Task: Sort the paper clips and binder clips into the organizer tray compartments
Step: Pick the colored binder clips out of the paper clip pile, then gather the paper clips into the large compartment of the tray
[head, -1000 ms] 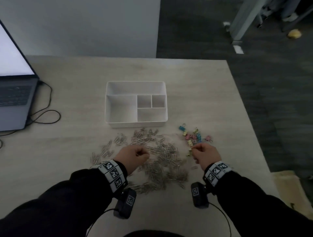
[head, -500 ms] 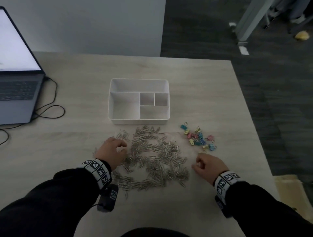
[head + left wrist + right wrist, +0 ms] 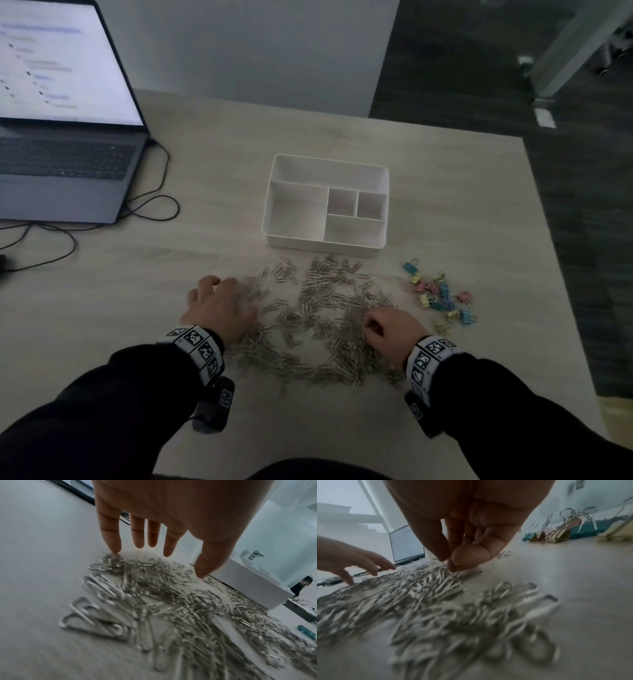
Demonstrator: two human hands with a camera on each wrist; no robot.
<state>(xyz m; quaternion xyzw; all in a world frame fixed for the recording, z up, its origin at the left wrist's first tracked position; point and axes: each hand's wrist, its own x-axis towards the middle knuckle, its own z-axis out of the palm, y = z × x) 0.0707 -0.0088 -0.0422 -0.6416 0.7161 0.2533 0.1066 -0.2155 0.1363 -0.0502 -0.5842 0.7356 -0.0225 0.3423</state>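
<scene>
Your left hand (image 3: 219,308) spreads flat over countless paper clips (image 3: 318,308); your right hand (image 3: 390,330) pinches some, seen only wrist-side. One five-compartment tray (image 3: 325,241) beyond.

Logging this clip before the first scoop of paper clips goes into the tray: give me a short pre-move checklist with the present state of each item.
1. Organizer tray upright on the table, compartments free to receive: ok, nothing visible inside.
2. Left hand ready to gather: ok, fingers spread and straight over the left edge of the paper clips, one fingertip touching them.
3. Right hand has clips in its pinch: cannot tell; fingertips are bunched down on the pile, blurred.
4. Binder clips kept apart from the paper clips: ok, own cluster to the right.
5. Path from pile to tray clear: ok, only bare table between.
6. Laptop and cable clear of the hands: ok, off to the left.
</scene>
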